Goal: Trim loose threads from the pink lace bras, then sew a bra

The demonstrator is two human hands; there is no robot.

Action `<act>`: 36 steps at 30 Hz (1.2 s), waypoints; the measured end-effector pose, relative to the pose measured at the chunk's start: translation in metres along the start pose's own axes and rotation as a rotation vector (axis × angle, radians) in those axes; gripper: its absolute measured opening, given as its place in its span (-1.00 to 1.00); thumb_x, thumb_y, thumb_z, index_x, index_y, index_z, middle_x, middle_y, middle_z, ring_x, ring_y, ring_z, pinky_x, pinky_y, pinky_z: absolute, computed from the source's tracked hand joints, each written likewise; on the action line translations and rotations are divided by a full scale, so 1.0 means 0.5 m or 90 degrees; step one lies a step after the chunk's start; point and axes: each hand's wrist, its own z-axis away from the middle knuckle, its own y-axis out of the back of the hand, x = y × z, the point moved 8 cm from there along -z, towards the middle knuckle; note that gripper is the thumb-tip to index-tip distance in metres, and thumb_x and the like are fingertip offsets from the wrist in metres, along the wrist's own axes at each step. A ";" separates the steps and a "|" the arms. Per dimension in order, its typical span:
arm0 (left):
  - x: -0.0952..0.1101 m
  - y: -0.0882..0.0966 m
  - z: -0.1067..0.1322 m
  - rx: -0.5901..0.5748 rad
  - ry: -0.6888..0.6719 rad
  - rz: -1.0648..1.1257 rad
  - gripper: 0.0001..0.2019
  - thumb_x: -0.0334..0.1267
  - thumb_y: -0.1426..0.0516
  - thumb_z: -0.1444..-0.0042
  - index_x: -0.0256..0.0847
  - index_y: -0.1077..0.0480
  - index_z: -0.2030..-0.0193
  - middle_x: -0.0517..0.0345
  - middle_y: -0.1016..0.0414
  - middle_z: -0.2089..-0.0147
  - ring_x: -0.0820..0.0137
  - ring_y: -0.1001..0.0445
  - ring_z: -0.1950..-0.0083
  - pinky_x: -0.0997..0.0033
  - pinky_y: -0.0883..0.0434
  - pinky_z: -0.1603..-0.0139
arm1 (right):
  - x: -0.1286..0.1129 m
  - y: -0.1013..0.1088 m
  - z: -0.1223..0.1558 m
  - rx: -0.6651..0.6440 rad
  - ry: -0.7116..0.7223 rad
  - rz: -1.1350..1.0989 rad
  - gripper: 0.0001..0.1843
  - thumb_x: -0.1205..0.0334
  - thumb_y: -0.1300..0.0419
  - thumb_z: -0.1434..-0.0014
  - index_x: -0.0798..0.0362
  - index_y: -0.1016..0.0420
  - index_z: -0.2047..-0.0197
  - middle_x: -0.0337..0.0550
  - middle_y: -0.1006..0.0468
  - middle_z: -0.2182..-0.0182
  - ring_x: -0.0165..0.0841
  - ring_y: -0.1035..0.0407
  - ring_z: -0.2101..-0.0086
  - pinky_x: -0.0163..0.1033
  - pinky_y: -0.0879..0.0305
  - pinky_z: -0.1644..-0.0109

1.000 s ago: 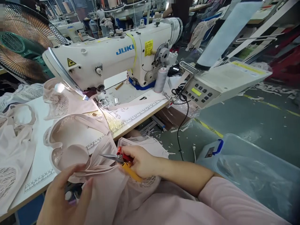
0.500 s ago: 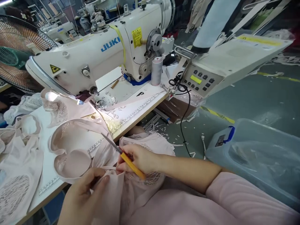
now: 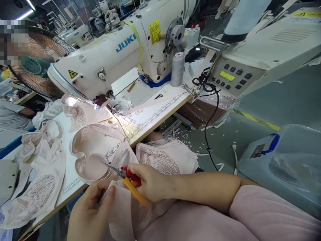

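Observation:
My right hand (image 3: 149, 182) is closed round a pair of scissors (image 3: 137, 192) with a yellow and a red handle. Their blades point up and left, over a moulded bra cup. My left hand (image 3: 91, 204) pinches the edge of a pale pink fabric piece (image 3: 121, 207), which hangs down over my lap. Beyond the hands, a pale pink bra (image 3: 96, 165) with padded cups lies at the table edge. Lace-panelled garment pieces (image 3: 163, 157) rest to the right of it, below the table edge.
A white sewing machine (image 3: 100, 53) stands on the table (image 3: 150, 115), with a thread cone (image 3: 178, 68) beside it. More lace garments (image 3: 42, 187) lie at left. A control box (image 3: 233, 75), a hanging black cable (image 3: 207, 134) and a clear plastic bin (image 3: 250, 167) are at right. Another person's sleeve (image 3: 13, 115) shows far left.
The camera view has swung left. My right hand has turned the scissors, and the red handle now shows; its fingers have come away from the fabric edge. My left hand keeps its pinch.

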 end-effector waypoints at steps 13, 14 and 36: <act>-0.036 -0.025 -0.016 -0.186 0.086 0.140 -0.68 0.03 -0.21 0.04 -0.20 -0.36 0.37 0.20 -0.37 0.48 0.42 -0.33 0.47 0.53 -0.29 0.51 | -0.014 -0.010 0.026 0.000 0.077 -0.090 -0.44 0.04 -0.39 0.22 0.06 -0.25 0.21 -0.28 -0.34 0.43 -0.48 -0.19 0.49 -0.35 -0.21 0.43; -0.030 -0.022 -0.019 -0.184 0.065 0.110 -0.68 0.04 -0.19 0.03 -0.20 -0.36 0.37 0.18 -0.39 0.46 0.41 -0.33 0.45 0.53 -0.29 0.50 | -0.017 -0.005 0.026 0.030 0.090 -0.065 -0.43 0.02 -0.40 0.24 0.05 -0.25 0.22 -0.25 -0.36 0.40 -0.48 -0.19 0.49 -0.35 -0.21 0.43; 0.030 -0.047 0.022 -0.053 0.110 0.320 -0.62 0.02 -0.33 0.25 -0.20 -0.36 0.42 0.22 -0.46 0.51 0.49 -0.36 0.53 0.61 -0.30 0.56 | -0.097 0.048 0.066 0.107 0.132 0.080 -0.75 0.25 -0.18 0.10 0.05 -0.10 0.53 -0.37 -0.12 0.62 -0.54 0.00 0.59 -0.40 -0.01 0.57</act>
